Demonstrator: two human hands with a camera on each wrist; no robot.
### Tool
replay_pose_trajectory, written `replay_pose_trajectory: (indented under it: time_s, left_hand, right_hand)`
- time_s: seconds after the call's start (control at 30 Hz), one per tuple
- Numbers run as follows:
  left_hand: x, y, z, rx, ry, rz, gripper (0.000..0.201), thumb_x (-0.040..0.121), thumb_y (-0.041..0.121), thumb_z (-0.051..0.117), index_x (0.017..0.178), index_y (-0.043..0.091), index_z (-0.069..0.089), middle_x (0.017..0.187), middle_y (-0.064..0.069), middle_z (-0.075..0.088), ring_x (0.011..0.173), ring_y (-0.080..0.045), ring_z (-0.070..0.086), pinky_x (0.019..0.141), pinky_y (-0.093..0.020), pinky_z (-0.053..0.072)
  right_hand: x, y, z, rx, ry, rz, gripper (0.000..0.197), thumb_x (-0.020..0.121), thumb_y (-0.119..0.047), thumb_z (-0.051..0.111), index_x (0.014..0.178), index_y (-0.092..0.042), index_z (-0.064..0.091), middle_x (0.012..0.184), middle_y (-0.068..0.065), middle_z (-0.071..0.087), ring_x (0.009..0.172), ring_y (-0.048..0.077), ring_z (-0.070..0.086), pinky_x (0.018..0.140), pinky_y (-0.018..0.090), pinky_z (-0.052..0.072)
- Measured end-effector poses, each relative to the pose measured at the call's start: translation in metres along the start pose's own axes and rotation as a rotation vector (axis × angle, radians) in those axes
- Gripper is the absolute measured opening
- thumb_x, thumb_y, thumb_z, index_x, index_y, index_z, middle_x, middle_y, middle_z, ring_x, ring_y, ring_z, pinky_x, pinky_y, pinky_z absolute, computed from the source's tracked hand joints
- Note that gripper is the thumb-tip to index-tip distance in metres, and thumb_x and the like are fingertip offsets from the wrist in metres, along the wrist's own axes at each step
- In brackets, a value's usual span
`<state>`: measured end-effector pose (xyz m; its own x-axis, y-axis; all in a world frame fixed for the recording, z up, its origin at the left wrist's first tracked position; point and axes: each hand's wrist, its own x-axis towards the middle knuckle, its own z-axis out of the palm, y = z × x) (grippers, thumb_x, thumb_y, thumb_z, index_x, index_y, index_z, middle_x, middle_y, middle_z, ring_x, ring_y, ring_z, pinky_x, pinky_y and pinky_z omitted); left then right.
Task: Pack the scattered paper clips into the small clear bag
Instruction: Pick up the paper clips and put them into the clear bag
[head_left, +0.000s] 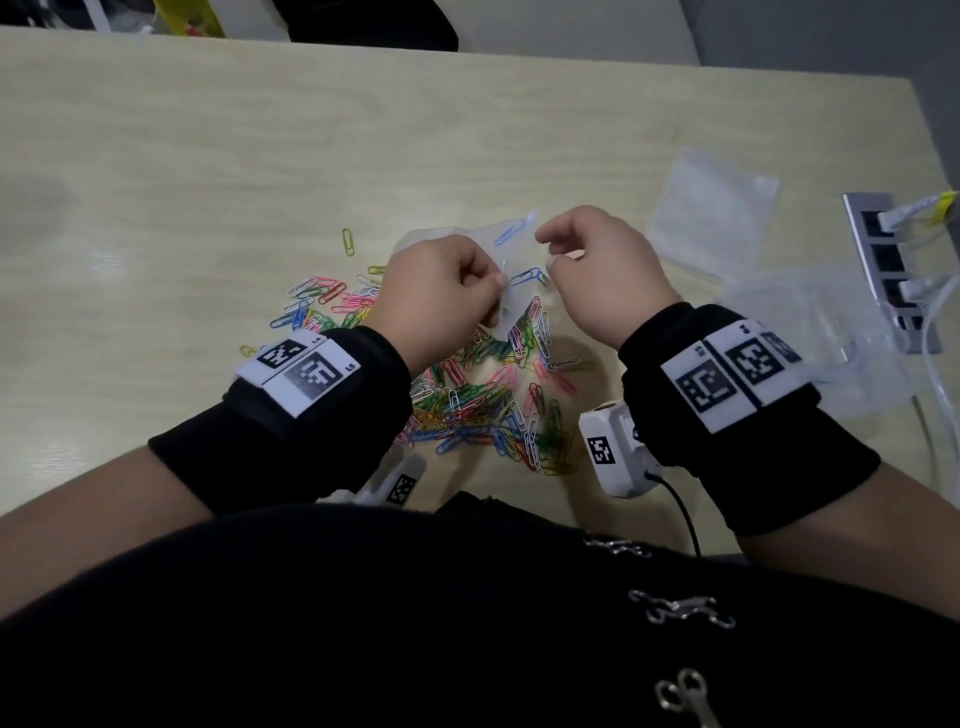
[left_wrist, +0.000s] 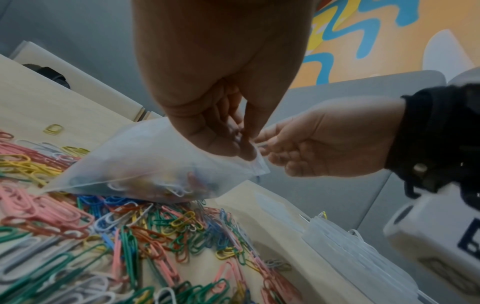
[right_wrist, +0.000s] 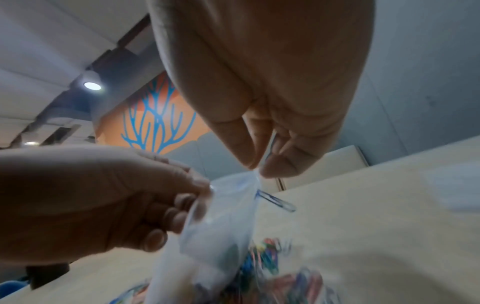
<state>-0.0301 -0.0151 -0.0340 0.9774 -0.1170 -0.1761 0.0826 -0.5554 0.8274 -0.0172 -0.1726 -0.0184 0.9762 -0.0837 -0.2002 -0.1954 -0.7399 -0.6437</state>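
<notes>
left hand (head_left: 436, 291) pinches small clear plastic bag (left_wrist: 145, 164) | right hand (head_left: 597, 265) pinches its mouth | pale wood-grain table (head_left: 260, 156) | multicoloured paper clips (head_left: 483, 405) at 6 o'clock | orange-and-blue mural wall (left_wrist: 376, 37)

Right hand (right_wrist: 262, 115) pinches the bag (right_wrist: 223, 216) top at centre; left hand (right_wrist: 103, 197) grips its left edge above the tabletop (right_wrist: 376, 216).

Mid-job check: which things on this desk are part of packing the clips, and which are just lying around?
Part of the job:
- small clear plastic bag, pinched by left hand and right hand
- pile of coloured paper clips
- lone yellow paper clip

Lying about:
- spare flat clear bag
- grey power strip
- crumpled clear plastic wrapping
</notes>
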Motion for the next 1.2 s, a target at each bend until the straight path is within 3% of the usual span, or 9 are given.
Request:
replay_pose_trajectory:
  time_s: [0.13, 0.2, 0.27, 0.37, 0.47, 0.63, 0.7, 0.87, 1.2]
  left_hand:
    - [0.0, 0.0, 0.0, -0.02, -0.002, 0.003, 0.015, 0.089, 0.019, 0.061, 0.076, 0.015, 0.066, 0.059, 0.004, 0.07, 0.052, -0.002, 0.06, 0.073, -0.037, 0.058]
    - [0.0, 0.0, 0.001, -0.013, -0.007, 0.007, 0.015, 0.089, 0.019, 0.061, 0.077, 0.014, 0.066, 0.06, 0.004, 0.07, 0.051, 0.0, 0.059, 0.073, -0.035, 0.057]
    - [0.0, -0.001, 0.001, -0.006, -0.009, 0.005, 0.014, 0.089, 0.019, 0.061, 0.077, 0.015, 0.066, 0.06, 0.004, 0.07, 0.05, 0.001, 0.058, 0.072, -0.032, 0.056]
    - [0.0, -0.002, 0.0, 0.019, -0.014, 0.003, 0.014, 0.089, 0.02, 0.061, 0.076, 0.016, 0.066, 0.061, 0.005, 0.07, 0.051, 0.001, 0.059, 0.068, -0.027, 0.053]
    - [-0.001, -0.002, 0.001, 0.038, -0.027, -0.003, 0.014, 0.089, 0.02, 0.062, 0.076, 0.017, 0.066, 0.061, 0.004, 0.07, 0.061, -0.007, 0.065, 0.07, -0.027, 0.052]
    - [-0.001, -0.002, 0.002, 0.081, -0.042, 0.009, 0.016, 0.089, 0.022, 0.063, 0.073, 0.02, 0.064, 0.059, 0.008, 0.068, 0.06, -0.002, 0.064, 0.065, -0.021, 0.049]
    - [-0.001, -0.002, 0.002, 0.091, -0.048, 0.013, 0.016, 0.089, 0.022, 0.063, 0.073, 0.021, 0.064, 0.058, 0.009, 0.067, 0.059, -0.002, 0.063, 0.064, -0.02, 0.048]
    - [-0.002, 0.0, 0.001, 0.117, -0.073, 0.026, 0.016, 0.09, 0.023, 0.062, 0.074, 0.022, 0.063, 0.058, 0.01, 0.067, 0.059, 0.001, 0.062, 0.058, -0.01, 0.043]
    - [-0.001, 0.003, -0.001, 0.133, -0.077, 0.023, 0.015, 0.09, 0.022, 0.062, 0.076, 0.021, 0.065, 0.061, 0.008, 0.069, 0.067, -0.009, 0.068, 0.069, -0.025, 0.052]
  right_hand:
    - [0.001, 0.01, 0.017, 0.082, -0.165, 0.134, 0.053, 0.087, -0.003, 0.048, 0.138, -0.017, 0.041, 0.139, 0.007, 0.05, 0.121, 0.022, 0.053, 0.105, 0.034, 0.041]
    - [-0.002, 0.013, 0.025, 0.203, -0.276, 0.178, 0.061, 0.084, -0.012, 0.056, 0.141, -0.019, 0.037, 0.137, 0.007, 0.054, 0.116, 0.023, 0.057, 0.104, 0.044, 0.044]
    - [-0.002, 0.018, 0.029, 0.297, -0.267, 0.204, 0.057, 0.073, -0.026, 0.067, 0.127, -0.021, 0.051, 0.114, 0.006, 0.069, 0.097, 0.022, 0.065, 0.095, 0.049, 0.051]
    - [-0.003, 0.013, 0.021, 0.362, -0.204, 0.231, 0.012, 0.079, -0.01, 0.066, 0.089, -0.016, 0.062, 0.081, 0.01, 0.071, 0.076, 0.025, 0.065, 0.083, 0.046, 0.055]
    - [-0.001, 0.011, 0.008, 0.289, -0.115, 0.167, 0.013, 0.082, -0.009, 0.064, 0.077, -0.02, 0.059, 0.07, 0.005, 0.066, 0.072, 0.027, 0.067, 0.077, 0.041, 0.057]
    - [0.0, -0.004, -0.005, 0.098, -0.084, -0.021, 0.005, 0.084, -0.022, 0.06, 0.083, -0.026, 0.063, 0.081, -0.001, 0.069, 0.084, 0.02, 0.069, 0.081, 0.037, 0.055]
    - [0.001, -0.009, -0.006, -0.012, -0.028, -0.093, 0.016, 0.088, -0.02, 0.054, 0.099, -0.026, 0.062, 0.088, -0.002, 0.066, 0.09, 0.019, 0.064, 0.078, 0.027, 0.047]
    - [0.007, -0.014, 0.0, -0.355, -0.167, -0.221, 0.042, 0.095, -0.017, 0.039, 0.133, -0.032, 0.049, 0.123, 0.01, 0.057, 0.112, 0.028, 0.054, 0.089, 0.034, 0.043]
    - [0.009, -0.004, -0.002, -0.341, -0.096, -0.263, 0.015, 0.089, -0.021, 0.053, 0.1, -0.023, 0.062, 0.101, 0.003, 0.063, 0.095, 0.024, 0.057, 0.077, 0.03, 0.041]
